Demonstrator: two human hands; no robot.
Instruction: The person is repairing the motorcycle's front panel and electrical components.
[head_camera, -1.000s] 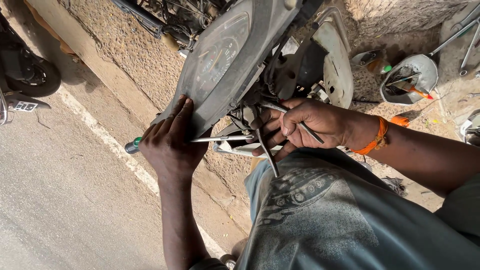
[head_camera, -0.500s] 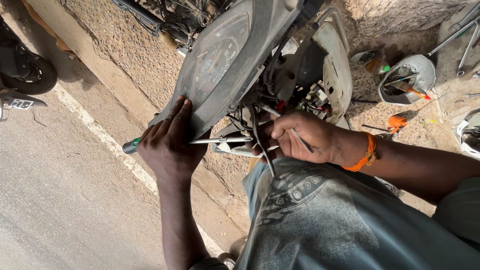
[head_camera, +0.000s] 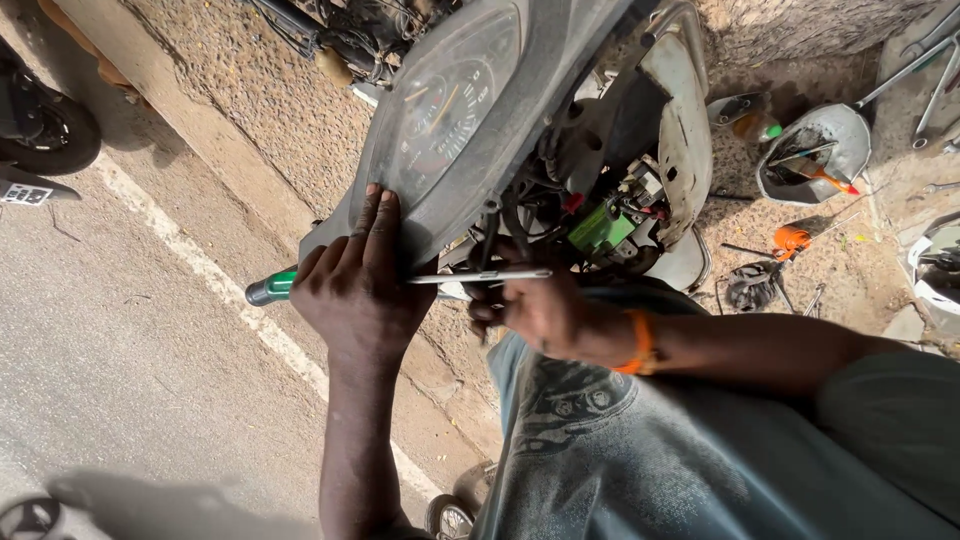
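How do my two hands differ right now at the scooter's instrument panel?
The left hand lies flat, fingers spread up against the instrument panel, with a green-handled screwdriver under its palm. The right hand is curled below the panel among the wiring and wears an orange wristband; the left wrist is bare. Both touch the panel assembly.

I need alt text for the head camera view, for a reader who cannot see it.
A person's left hand holds a green-handled screwdriver against a scooter's grey instrument panel, while the right hand reaches into the wiring beneath it. Tools lie scattered on the gravel.
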